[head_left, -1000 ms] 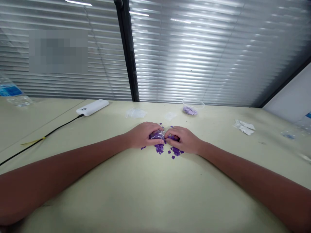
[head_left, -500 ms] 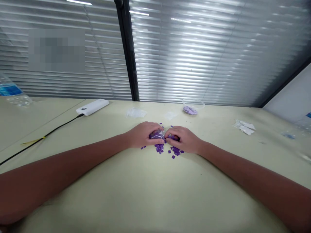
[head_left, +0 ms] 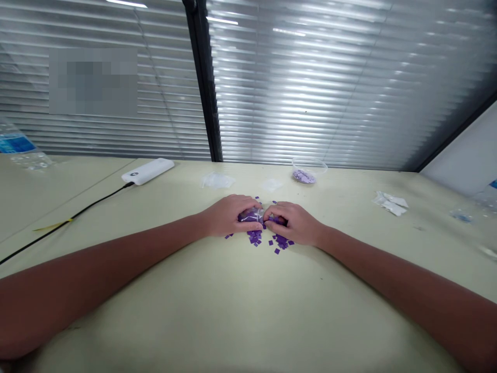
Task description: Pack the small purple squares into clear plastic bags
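Observation:
Small purple square tiles (head_left: 282,242) lie scattered on the table under and in front of both hands. My left hand (head_left: 229,215) is curled around a clear plastic bag (head_left: 251,215) with purple tiles showing through it. Close by on the right, my right hand (head_left: 297,221) has its thumb and fingers bent together at the bag's mouth, over more purple tiles. What its fingertips hold is too small and partly hidden, so I cannot make it out.
Behind the hands stands a clear round tub (head_left: 309,168) with pale lilac pieces. Flat clear bags (head_left: 218,180) lie to its left. A white power bank (head_left: 148,171) with a black cable sits left; white packets (head_left: 391,203) lie right. A water bottle (head_left: 23,147) is far left.

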`<state>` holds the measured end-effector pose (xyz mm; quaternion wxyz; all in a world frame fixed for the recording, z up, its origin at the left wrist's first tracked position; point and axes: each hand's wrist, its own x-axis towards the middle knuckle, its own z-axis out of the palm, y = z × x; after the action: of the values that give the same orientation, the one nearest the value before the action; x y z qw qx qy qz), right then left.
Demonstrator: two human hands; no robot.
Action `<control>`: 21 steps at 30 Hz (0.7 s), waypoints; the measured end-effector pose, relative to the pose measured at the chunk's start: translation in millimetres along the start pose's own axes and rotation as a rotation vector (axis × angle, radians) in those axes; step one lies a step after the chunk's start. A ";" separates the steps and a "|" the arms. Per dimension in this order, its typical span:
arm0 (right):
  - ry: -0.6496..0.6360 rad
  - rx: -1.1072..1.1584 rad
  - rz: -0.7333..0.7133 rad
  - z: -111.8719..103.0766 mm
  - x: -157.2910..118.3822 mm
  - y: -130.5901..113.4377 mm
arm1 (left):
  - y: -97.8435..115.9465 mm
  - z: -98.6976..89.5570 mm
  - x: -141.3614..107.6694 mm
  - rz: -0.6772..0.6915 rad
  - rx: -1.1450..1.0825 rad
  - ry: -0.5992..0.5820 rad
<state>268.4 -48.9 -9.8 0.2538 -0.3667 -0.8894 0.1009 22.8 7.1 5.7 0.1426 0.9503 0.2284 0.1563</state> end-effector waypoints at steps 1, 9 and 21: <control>0.001 -0.001 0.001 -0.1 0.1 -0.1 | -0.3 0.0 0.0 0.002 -0.001 0.001; -0.002 0.001 0.012 -0.2 0.2 -0.7 | -0.1 0.6 0.0 -0.007 -0.003 0.002; 0.004 -0.004 0.007 0.0 0.0 0.2 | -0.8 1.1 0.0 -0.009 -0.007 0.008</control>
<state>268.5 -48.8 -9.8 0.2542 -0.3703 -0.8879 0.0991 22.9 7.6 4.4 0.1459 0.9481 0.2325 0.1604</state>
